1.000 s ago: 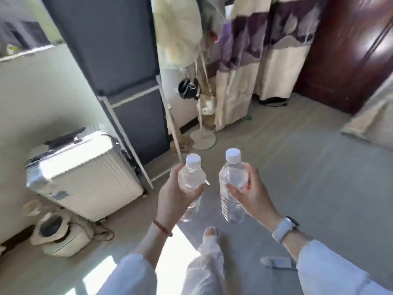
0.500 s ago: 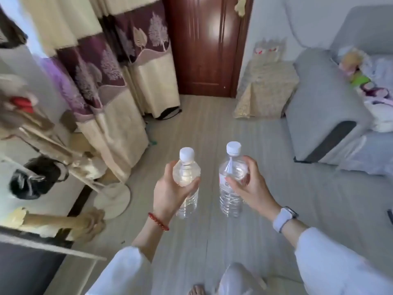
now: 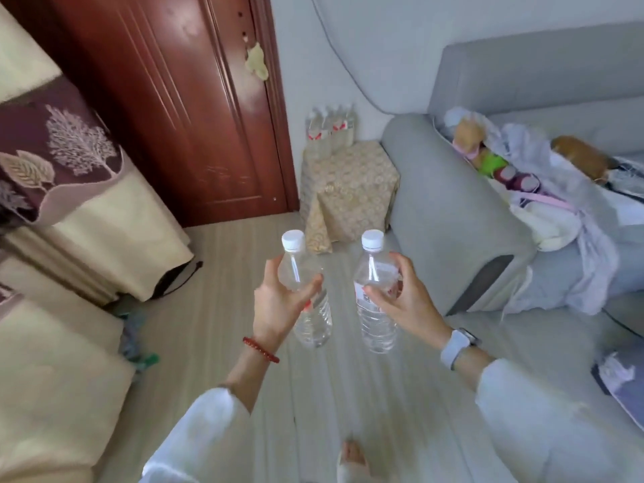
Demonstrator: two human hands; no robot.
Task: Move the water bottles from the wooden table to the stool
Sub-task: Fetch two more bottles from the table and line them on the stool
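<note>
1. A patterned curtain [image 3: 69, 176] hangs at far left beside a dark red wooden door [image 3: 188, 99].
2. The left hand [image 3: 278, 305] grips one clear water bottle [image 3: 306, 298] upright above the floor, fingers curled round its upper body.
3. The right hand [image 3: 404, 301] grips a second bottle [image 3: 376, 301] likewise.
4. Beyond them, a cloth-covered stool [image 3: 352, 190], probably, carries several blurred bottles [image 3: 331, 132].
5. A grey sofa [image 3: 453, 210] stands at right.

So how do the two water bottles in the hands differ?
The left bottle shows no label from here; the right bottle shows a white one with red print. The left bottle tilts, its base angled rightward; the right bottle stands nearly upright. The left hand grips one, the right hand the other. Both are clear, white-capped.
</note>
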